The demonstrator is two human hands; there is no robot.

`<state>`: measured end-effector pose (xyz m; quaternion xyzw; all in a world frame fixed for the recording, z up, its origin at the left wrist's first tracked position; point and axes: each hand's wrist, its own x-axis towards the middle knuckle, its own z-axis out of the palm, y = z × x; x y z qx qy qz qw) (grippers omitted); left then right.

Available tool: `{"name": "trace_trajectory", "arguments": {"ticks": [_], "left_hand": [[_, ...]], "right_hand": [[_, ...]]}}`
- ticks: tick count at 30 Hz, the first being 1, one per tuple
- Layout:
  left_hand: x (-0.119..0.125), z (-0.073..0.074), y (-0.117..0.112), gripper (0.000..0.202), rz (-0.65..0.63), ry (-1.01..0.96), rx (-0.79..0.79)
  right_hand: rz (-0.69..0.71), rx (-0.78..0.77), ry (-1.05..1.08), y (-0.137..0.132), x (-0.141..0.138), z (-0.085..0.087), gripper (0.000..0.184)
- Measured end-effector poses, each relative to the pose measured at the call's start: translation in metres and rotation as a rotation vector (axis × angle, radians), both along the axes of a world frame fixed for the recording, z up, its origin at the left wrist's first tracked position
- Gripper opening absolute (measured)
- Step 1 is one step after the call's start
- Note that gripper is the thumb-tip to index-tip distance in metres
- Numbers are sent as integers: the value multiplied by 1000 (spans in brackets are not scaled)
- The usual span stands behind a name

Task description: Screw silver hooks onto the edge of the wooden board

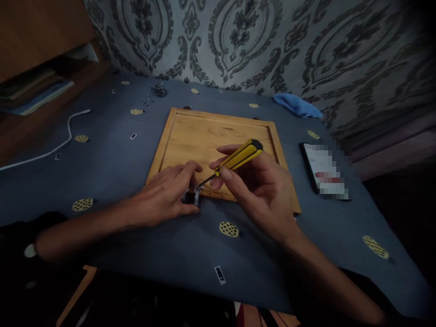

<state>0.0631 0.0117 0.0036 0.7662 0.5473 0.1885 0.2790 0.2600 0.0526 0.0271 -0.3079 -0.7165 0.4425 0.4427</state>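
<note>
One broad stretch of tablecloth [112, 163] spreads left of the half-curled left hand [170, 187], which holds a small fitting [196, 197] at the near edge of the wooden board [194, 136], beneath a slanting screwdriver [238, 157] pinched in the right hand [267, 195].

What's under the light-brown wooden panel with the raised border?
The blue tablecloth with yellow prints shows around the panel, and a small dark piece at its far edge; anything directly beneath is covered.

Yellow-and-black screwdriver [238, 158] slants above the flat-lying, framed wooden panel [197, 134], handle up, tip down at the small grey metal fitting [196, 197] on the panel's near edge!
</note>
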Motion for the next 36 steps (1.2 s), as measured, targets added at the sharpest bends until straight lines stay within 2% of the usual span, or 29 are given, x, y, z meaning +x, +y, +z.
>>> {"name": "trace_trajectory", "arguments": {"ticks": [5,10,15,23,31,36], "left_hand": [[0,-1,0,64,-12,-8,15],[0,-2,0,64,2,-1,9],[-1,-3,-1,65,-3,6,22],[-1,-2,-1,61,-6,1,26],[0,0,0,61,-8,-4,13],[0,1,0,58,-13,-11,19]], "right_hand": [[-40,43,-10,0,0,-3,21],[-123,54,35,0,-2,-12,28],[-227,104,53,-2,-2,-9,25],[-157,27,88,-2,-3,-11,19],[-123,51,71,0,-4,-17,19],[-73,22,74,1,-3,-12,17]]}}
